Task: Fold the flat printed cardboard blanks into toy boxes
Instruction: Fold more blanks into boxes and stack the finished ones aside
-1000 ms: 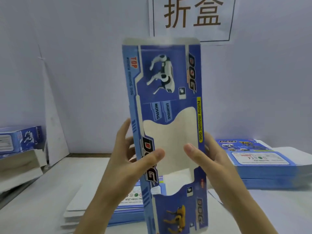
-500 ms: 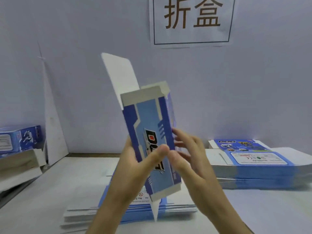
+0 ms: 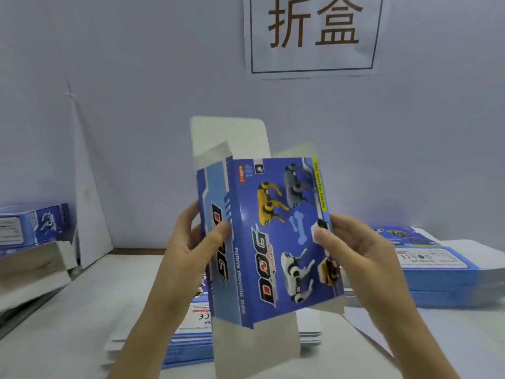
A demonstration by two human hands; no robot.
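- The box (image 3: 276,242) is up in the air above the table (image 3: 68,310), held upright between both hands. It is partly opened into a sleeve. The wide blue front with toy dogs and "DOG" lettering faces the camera, and a narrow side panel turns away on the left.
- The left hand (image 3: 191,247) grips the box's left side, thumb pressed on the narrow panel and fingers curled round behind it.
- The right hand (image 3: 355,253) grips the right edge, thumb on the front panel beside a small printed picture and fingers behind the card.
- The top flap (image 3: 229,135), plain white, stands up unfolded above the box, with a smaller grey tab on either side of it.
- The bottom flap (image 3: 254,348), grey, hangs down unfolded in front of the near stack.
- The near stack (image 3: 188,340) of flat blanks lies on the table just below the box, partly hidden by it and by the forearms.
- The right stack (image 3: 442,272), thicker, lies on the table beyond the right hand, printed side up.
- At the far left sit blue printed boxes (image 3: 35,225), blurred, on something pale that I cannot make out.
- A white board (image 3: 90,209) leans against the wall (image 3: 136,91) just beside them.
- A sign (image 3: 311,34) with two large characters in a black frame hangs on the wall above the box.
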